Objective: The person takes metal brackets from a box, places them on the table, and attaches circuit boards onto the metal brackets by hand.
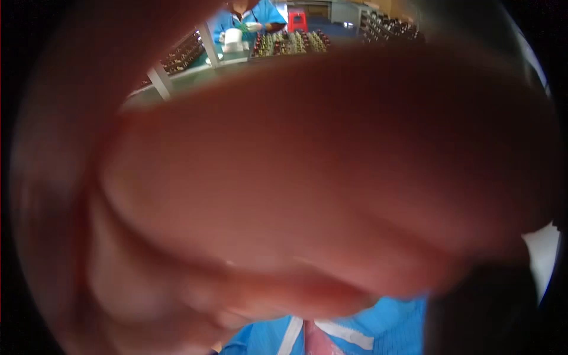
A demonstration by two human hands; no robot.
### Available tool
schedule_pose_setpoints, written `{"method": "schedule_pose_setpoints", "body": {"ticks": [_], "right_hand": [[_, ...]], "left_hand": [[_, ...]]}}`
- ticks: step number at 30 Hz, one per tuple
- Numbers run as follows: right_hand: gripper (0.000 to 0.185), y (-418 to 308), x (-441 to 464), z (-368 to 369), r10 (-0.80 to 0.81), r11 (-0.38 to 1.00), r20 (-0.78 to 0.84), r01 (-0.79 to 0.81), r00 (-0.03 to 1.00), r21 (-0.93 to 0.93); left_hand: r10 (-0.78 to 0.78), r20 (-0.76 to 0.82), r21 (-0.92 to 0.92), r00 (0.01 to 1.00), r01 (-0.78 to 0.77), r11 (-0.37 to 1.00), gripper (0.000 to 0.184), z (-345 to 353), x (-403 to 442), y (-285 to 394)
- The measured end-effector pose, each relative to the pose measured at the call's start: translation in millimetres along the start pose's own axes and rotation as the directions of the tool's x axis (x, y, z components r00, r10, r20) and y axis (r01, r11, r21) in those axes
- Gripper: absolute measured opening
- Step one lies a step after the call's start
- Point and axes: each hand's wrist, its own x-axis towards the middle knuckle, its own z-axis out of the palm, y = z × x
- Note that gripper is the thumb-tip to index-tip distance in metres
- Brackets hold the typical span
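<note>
Blurred skin fills most of the head view. It is a hand held right up against the lens, seemingly one of my own. Whether it is my left hand or my right hand I cannot tell. Curled fingers show along its lower edge, out of focus. More blurred skin runs down the left side, and it may belong to the same hand or to the other one. Nothing held can be made out. Below the fingers appears a blue garment with white stripes.
Past the hand, a person in blue wearing light gloves sits at a bench, near a white object. Rows of small parts stand on the bench. A red stool is behind, and dark racked items are at the right.
</note>
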Motion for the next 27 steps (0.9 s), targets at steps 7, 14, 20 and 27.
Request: {"method": "schedule_pose_setpoints", "body": {"ticks": [7,14,20,27], "right_hand": [[0.052,8,9,5,-0.006,1.000,0.036,0.006,0.999,0.001],[0.054,18,19,10,0.011,1.000,0.075,-0.012,0.997,0.005],[0.055,24,27,13,0.012,1.000,0.106,-0.013,0.994,0.009],[0.057,23,27,21,0.039,0.999,0.128,-0.040,0.991,0.005]], "left_hand": [[0.012,-0.071,0.048,0.997,-0.008,0.999,0.072,19,-16,-3],[0.075,-0.013,0.044,0.997,-0.074,0.996,0.072,45,4,0],[0.109,0.027,0.055,0.994,-0.110,0.992,0.072,59,22,-1],[0.131,0.031,0.037,0.991,-0.133,0.990,0.072,68,16,6]]}}
